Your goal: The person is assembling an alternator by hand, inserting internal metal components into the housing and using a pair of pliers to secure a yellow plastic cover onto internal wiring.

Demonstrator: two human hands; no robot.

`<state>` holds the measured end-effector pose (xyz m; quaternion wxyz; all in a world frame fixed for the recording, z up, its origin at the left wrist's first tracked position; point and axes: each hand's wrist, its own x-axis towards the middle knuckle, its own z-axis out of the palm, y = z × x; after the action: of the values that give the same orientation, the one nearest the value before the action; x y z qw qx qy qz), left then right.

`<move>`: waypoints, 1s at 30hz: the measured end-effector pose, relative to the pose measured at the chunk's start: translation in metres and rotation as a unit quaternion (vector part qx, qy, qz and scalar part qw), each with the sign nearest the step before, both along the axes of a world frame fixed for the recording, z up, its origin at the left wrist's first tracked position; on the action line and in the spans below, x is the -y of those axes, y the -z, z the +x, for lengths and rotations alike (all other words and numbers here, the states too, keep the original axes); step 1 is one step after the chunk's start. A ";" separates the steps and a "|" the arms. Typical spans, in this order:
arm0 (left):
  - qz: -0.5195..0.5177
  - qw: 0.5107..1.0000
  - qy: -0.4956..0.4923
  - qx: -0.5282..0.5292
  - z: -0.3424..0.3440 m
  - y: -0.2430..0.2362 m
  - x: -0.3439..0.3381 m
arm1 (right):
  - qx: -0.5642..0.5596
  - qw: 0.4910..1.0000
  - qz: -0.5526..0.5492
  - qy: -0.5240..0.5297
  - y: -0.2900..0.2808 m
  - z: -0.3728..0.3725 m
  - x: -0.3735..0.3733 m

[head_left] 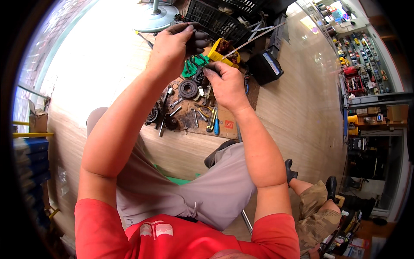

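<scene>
My left hand (pixel 171 46) is raised over the far edge of the work area, its fingers blackened and curled in with the thumb against them. Whatever it may hold is hidden. Lower and to the right, my right hand (pixel 227 83) pinches thumb and forefinger together; nothing between them can be made out. Below the hands, a round dark ring-shaped metal part (pixel 188 89) lies on a stained cardboard sheet (pixel 207 128). A green object (pixel 189 68) and a yellow container (pixel 214 52) with dark reddish contents are just beyond my right hand.
A blue-handled screwdriver (pixel 216 126), pliers (pixel 211 121) and several sockets lie on the cardboard. Black crates (pixel 207 19) stand behind, a black box-shaped battery (pixel 264 68) to the right, a round stand base (pixel 155 19) at far left. Another person's legs (pixel 312 198) show at lower right.
</scene>
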<state>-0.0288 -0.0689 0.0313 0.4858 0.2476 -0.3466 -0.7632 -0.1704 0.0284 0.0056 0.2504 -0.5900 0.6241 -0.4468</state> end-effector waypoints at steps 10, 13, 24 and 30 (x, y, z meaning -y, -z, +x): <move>0.055 0.988 -0.084 -0.116 0.023 -0.005 0.035 | 0.116 0.993 0.024 0.003 -0.001 0.011 0.001; 0.043 0.988 -0.074 -0.132 0.029 -0.003 0.041 | 0.097 0.995 0.005 -0.007 0.001 0.015 -0.001; 0.010 0.975 -0.091 -0.201 0.058 0.013 0.086 | 0.211 0.974 0.074 -0.024 0.006 0.006 0.001; 0.022 0.966 -0.141 -0.214 0.062 0.003 0.085 | 0.231 0.957 0.171 -0.042 0.005 0.002 -0.004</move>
<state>0.0335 -0.1537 0.0287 0.6461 0.1354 -0.1794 -0.7294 -0.1686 0.0327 0.0009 0.5033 -0.4445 0.5915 -0.4464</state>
